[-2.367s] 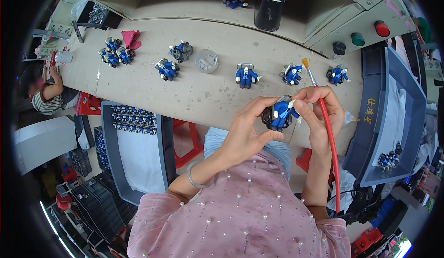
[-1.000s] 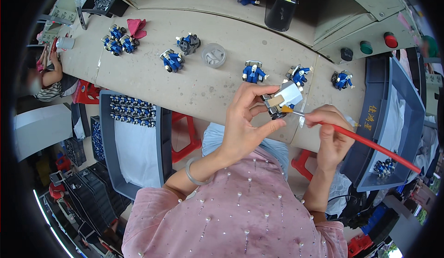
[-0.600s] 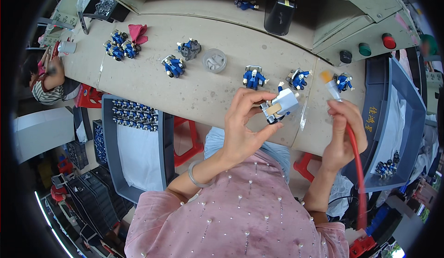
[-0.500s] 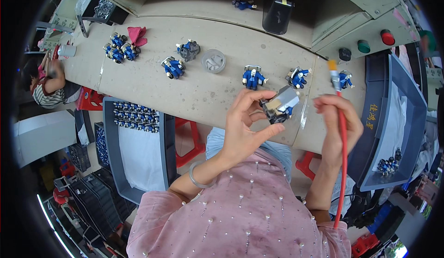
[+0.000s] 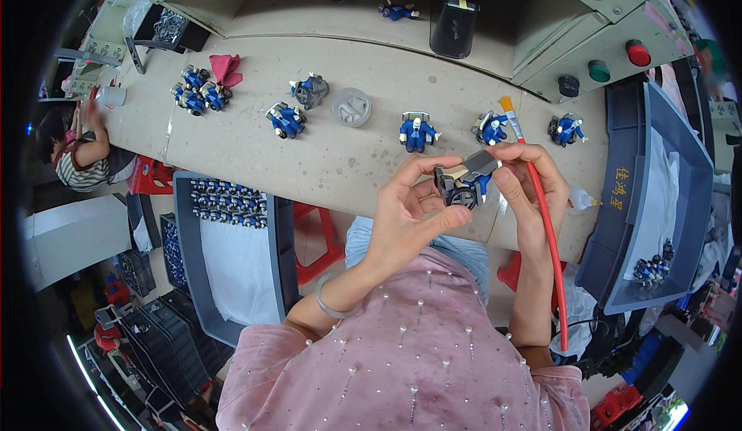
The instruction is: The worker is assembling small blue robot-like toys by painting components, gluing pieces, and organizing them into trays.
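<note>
My left hand (image 5: 413, 211) grips a small toy figure (image 5: 468, 177) with blue clothing, seated in a grey, black-wheeled chair, its back turned up. My right hand (image 5: 533, 187) pinches the toy's right end between thumb and forefinger. A brush (image 5: 546, 207) with a long red handle is tucked in that same hand, bristles up, clear of the toy. Just beyond my hands on the bench stand similar seated figures: one (image 5: 417, 131) straight ahead, another (image 5: 491, 128) by the bristles and a third (image 5: 568, 129) farther right.
Along the bench (image 5: 247, 153) are a clear cup (image 5: 352, 108), more figures (image 5: 286, 120) and a red cloth (image 5: 225, 69). A small bottle (image 5: 583, 199) lies right of my hand. Grey crates (image 5: 287, 238) stand at both sides. Another person (image 5: 81, 141) sits far left.
My right hand has moved left with the brush and now touches the toy's right end. The toy has tipped, showing its wheel more. The small bottle has come into sight.
</note>
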`<state>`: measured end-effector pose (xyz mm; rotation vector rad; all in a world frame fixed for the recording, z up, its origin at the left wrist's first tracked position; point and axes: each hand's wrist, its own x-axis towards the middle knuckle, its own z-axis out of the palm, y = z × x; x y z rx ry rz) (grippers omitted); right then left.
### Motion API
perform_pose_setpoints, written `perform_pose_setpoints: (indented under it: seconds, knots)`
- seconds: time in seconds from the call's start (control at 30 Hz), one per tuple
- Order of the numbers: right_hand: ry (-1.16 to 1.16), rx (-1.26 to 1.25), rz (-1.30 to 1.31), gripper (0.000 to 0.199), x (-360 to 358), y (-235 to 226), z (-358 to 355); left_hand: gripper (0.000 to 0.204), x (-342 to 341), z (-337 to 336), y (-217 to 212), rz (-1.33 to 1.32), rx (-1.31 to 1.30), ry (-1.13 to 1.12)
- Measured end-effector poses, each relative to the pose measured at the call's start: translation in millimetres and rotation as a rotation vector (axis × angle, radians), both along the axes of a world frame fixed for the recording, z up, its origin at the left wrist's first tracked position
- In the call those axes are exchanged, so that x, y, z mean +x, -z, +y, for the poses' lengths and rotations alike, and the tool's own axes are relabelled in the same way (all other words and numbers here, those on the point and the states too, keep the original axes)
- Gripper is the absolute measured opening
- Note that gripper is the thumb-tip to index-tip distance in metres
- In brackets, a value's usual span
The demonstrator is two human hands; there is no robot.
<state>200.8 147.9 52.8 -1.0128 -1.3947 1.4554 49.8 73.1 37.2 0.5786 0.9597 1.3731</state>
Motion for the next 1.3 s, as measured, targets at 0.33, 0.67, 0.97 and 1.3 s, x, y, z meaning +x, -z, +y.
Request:
perform_pose_setpoints:
  seconds: [0.33,0.67,0.97,1.3]
  knots:
    - [-0.009,-0.034,0.013,0.017,1,2,-2,0.056,0,-2,1,0.002,0.009,0.012]
    - [-0.015,-0.049,0.016,0.016,-2,1,0,0.055,-3,1,-4,0.004,-0.007,-0.002]
    - [-0.077,0.045,0.007,0.02,-3,-7,-11,0.054,-17,-6,-12,-0.127,0.0,0.222]
    - [-0.038,0.452,-0.2,0.024,-22,-39,-4,0.037,-59,24,-32,0.893,0.27,0.098]
